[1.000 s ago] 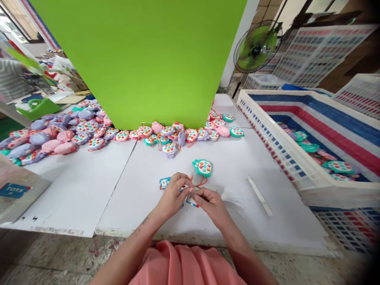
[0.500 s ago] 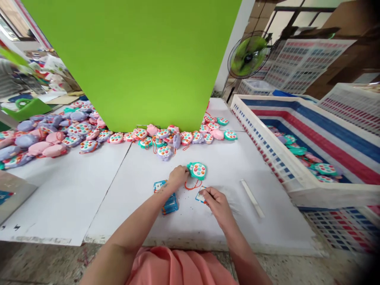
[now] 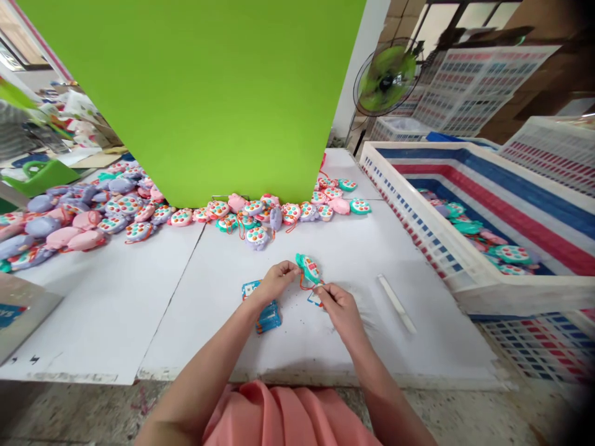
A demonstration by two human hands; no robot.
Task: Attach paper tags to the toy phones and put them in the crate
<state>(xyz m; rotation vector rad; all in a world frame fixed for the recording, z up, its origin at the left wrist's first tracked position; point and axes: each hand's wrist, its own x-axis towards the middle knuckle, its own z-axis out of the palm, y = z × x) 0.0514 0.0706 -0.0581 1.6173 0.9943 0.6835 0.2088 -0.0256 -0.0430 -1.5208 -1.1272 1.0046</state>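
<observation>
A teal animal-shaped toy with a white face and coloured buttons is tilted up off the table between my hands. My left hand is closed in a pinch at the toy's left edge. At its lower end, the fingertips of my right hand are pinched together; how much of the toy they grip is partly hidden. An orange-red cord loops below the toy. Under my right fingertips lies a small blue-and-white card. A stack of blue printed cards sits beneath my left wrist, partly covered by it.
Similar pink, purple and teal toys are heaped at the left, with a row along the green panel. A white strip lies right of my hand. A lined plastic crate holding toys stands at the right.
The toy has been tilted up from lying flat. My right hand has moved up from the card to the toy's lower end, leaving the card on the table.
</observation>
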